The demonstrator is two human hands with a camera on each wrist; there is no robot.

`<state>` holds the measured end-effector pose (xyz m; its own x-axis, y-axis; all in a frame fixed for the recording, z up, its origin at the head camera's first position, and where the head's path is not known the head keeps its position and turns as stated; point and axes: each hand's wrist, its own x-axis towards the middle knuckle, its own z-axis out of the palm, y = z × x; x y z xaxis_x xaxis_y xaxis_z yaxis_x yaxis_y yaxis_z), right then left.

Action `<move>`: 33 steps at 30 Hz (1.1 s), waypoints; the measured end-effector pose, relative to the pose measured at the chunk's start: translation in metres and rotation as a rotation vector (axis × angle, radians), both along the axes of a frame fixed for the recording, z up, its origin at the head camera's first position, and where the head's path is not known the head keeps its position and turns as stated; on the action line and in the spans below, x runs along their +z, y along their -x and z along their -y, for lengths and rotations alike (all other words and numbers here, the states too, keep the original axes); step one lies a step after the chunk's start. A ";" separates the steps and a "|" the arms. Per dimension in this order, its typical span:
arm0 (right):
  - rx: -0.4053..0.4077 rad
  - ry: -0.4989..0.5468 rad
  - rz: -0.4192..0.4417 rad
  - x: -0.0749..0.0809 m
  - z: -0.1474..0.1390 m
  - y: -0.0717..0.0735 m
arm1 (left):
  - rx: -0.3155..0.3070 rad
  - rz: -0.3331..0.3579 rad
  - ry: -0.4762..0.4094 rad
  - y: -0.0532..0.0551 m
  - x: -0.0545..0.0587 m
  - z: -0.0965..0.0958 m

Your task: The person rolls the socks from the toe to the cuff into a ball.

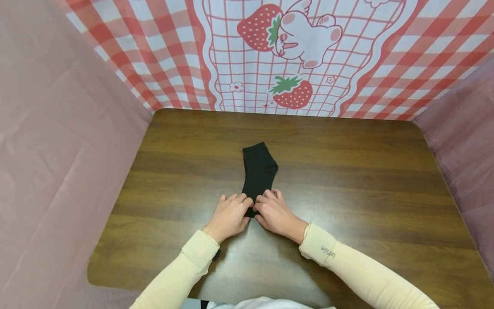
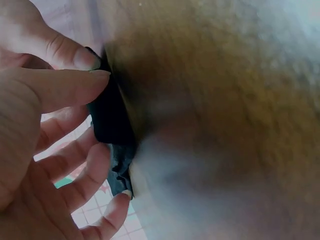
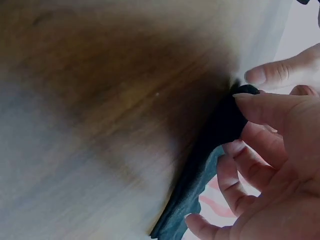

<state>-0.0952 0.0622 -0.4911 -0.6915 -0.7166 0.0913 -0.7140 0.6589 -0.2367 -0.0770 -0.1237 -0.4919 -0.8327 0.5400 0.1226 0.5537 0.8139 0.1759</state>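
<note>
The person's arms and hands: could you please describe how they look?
The long, pale-yellow fabric left sleeve and matching right sleeve end near the wrists. Small dark lettering marks the right one. A small black object, unclear in kind, shows beside the left one. The left hand and right hand are bare: no gloves or rings are visible.

A strawberry-print checked cloth [image 1: 254,64] hangs behind the wooden table [image 1: 332,180].
</note>
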 end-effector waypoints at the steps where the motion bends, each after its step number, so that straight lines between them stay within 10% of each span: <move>1: -0.001 0.001 0.001 0.000 0.000 0.000 | 0.000 -0.002 0.000 0.000 0.000 0.000; 33: -0.116 0.031 0.102 0.001 0.000 0.002 | 0.005 0.039 -0.021 0.010 0.000 -0.001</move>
<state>-0.0968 0.0622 -0.4899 -0.7763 -0.6292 0.0374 -0.6048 0.7268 -0.3255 -0.0869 -0.1230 -0.4919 -0.8400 0.5331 0.1011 0.5417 0.8128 0.2144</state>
